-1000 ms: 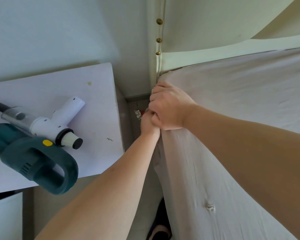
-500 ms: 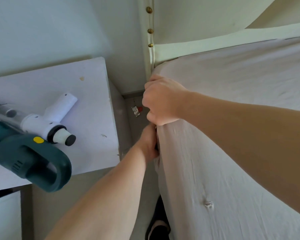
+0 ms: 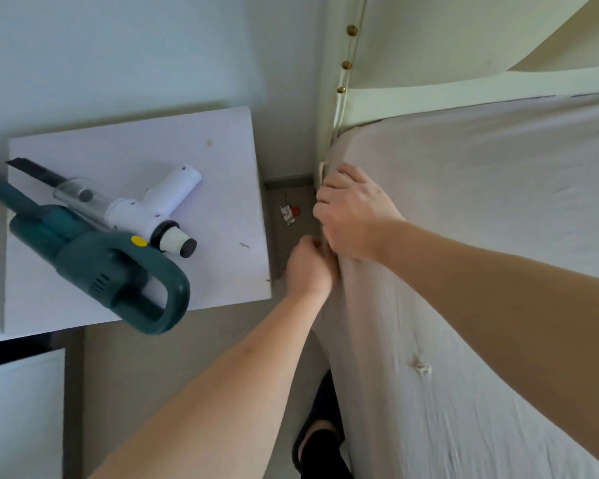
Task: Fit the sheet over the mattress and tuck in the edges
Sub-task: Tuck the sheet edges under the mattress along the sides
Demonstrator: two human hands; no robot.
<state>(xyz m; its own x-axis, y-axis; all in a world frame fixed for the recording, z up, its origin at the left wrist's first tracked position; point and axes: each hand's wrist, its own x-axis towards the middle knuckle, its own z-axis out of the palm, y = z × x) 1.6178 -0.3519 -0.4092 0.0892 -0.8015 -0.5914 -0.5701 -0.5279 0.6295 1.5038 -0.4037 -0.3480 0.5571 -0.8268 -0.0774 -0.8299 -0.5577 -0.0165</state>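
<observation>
A pale beige sheet covers the mattress top and hangs down its left side. At the mattress's near-left corner by the cream headboard, my right hand curls over the corner edge and grips the sheet. Just below it, my left hand is against the side of the mattress with its fingers curled on the sheet's side fabric. The fingertips of both hands are hidden in the fabric.
A white bedside table stands left of the bed, carrying a teal and white handheld vacuum. A narrow floor gap between table and bed holds small litter. My foot in a dark slipper is below.
My left hand dropped from beside my right hand to lower on the mattress side. My right hand stayed on the corner. The view shifted right.
</observation>
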